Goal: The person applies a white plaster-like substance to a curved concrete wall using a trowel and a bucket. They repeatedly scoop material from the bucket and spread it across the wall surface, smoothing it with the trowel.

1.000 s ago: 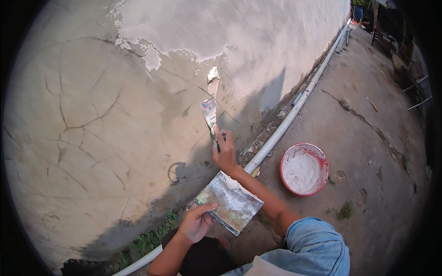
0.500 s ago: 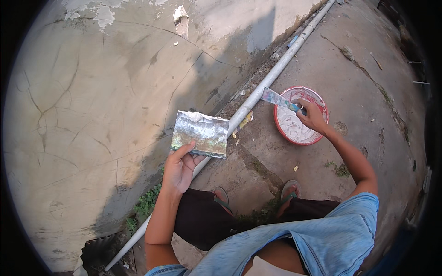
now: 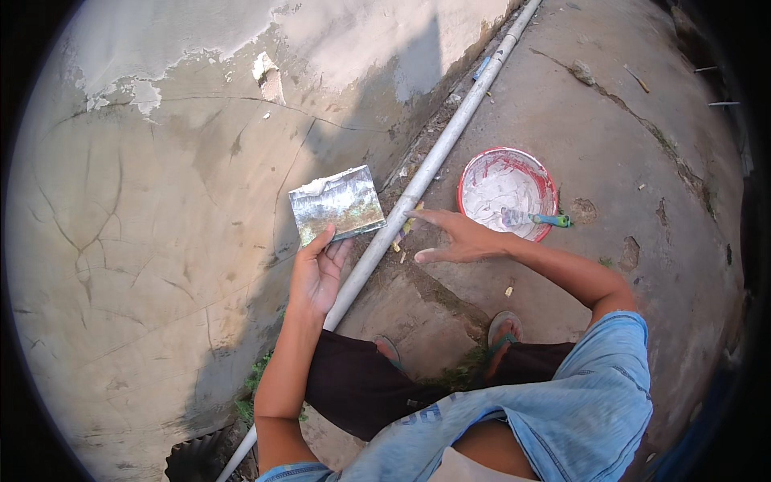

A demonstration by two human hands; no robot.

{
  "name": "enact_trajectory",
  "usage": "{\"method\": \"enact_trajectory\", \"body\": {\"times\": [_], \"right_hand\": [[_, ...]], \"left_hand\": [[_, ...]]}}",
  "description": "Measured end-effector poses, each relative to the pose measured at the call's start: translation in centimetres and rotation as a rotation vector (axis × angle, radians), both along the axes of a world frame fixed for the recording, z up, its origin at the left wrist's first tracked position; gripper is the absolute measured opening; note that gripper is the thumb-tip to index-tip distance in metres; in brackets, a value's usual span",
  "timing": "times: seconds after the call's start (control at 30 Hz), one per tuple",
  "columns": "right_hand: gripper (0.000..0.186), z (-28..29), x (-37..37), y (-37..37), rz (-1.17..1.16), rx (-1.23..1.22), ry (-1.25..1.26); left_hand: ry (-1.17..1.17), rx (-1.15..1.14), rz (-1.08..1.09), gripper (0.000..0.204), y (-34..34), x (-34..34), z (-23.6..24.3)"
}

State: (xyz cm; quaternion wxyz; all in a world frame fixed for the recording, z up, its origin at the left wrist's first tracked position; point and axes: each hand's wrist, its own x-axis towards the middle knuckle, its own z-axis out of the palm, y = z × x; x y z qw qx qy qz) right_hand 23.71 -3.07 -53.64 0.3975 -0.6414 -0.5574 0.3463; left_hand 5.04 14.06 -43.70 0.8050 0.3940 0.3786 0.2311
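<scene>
My left hand pinches the near edge of a flat rectangular plate, its thumb on top and fingers beneath. The plate has a worn, mottled picture-like face, with a streak of white paste along its far edge. My right hand is empty, thumb and fingers apart, between the pipe and a red tub. White putty fills the lower part of that tub and smears its inner wall. A putty knife leans in the tub, blade in the putty and blue-green handle over the right rim.
A long pale pipe runs diagonally along the foot of a cracked, peeling wall. The concrete ground has cracks and small debris. My sandalled feet stand near the tub; weeds grow by the wall.
My right hand has let go of the putty knife, which now rests in the tub, and has moved left toward the plate. The plate has tilted slightly in my left hand.
</scene>
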Motion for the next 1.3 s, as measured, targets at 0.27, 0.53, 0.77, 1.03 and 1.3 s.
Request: {"method": "enact_trajectory", "body": {"times": [0.27,0.53,0.77,1.03,1.3], "right_hand": [[0.035,5.5,-8.1,13.6,-0.351,0.545,0.933],[0.022,2.9,-5.7,15.1,-0.708,0.792,1.307],[0.022,-11.2,4.3,14.0,-1.196,0.762,1.112],[0.023,-18.3,11.8,20.3,-1.522,0.508,0.382],[0.043,-18.9,17.7,26.1,-1.611,0.441,0.102]], "left_hand": [[-0.196,0.095,0.157,0.035,3.4,4.3,-0.6],[-0.073,0.1,0.081,0.041,2.4,4.3,-2.8],[-0.207,0.089,-0.127,0.033,-0.3,5.2,-1.9],[-0.123,0.205,-0.188,0.025,3.4,3.0,-4.3],[0.133,0.302,-0.045,0.018,5.7,-0.5,-5.1]]}}
